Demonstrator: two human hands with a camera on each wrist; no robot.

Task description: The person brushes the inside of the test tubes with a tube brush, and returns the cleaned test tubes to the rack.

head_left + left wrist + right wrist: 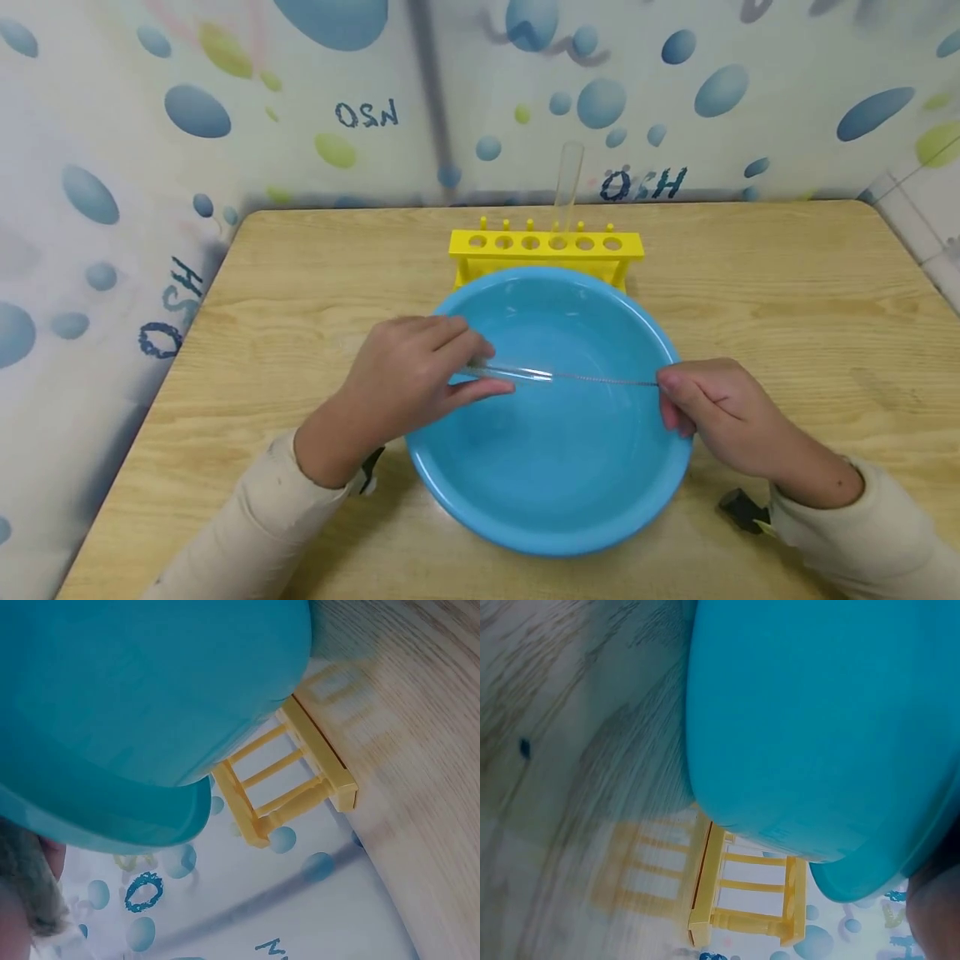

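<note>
My left hand (420, 375) holds a clear glass test tube (525, 374) sideways above the blue basin (555, 467), fingers over it and thumb beneath. Out of the tube's mouth runs the thin twisted wire of a test tube brush (603, 380). At the basin's right rim, my right hand (723, 412) pinches the far end of that wire between thumb and curled fingers. Greyish bristles (30, 877) show beside the left fingers in the left wrist view. In the head view, the hand mostly covers the brush head.
Behind the basin stands a yellow test tube rack (546, 243) with another glass test tube (568, 183) upright in it. Everything rests on a wooden table (315, 275). A wall covering (247, 150) with blue and green spots rises along the back and left.
</note>
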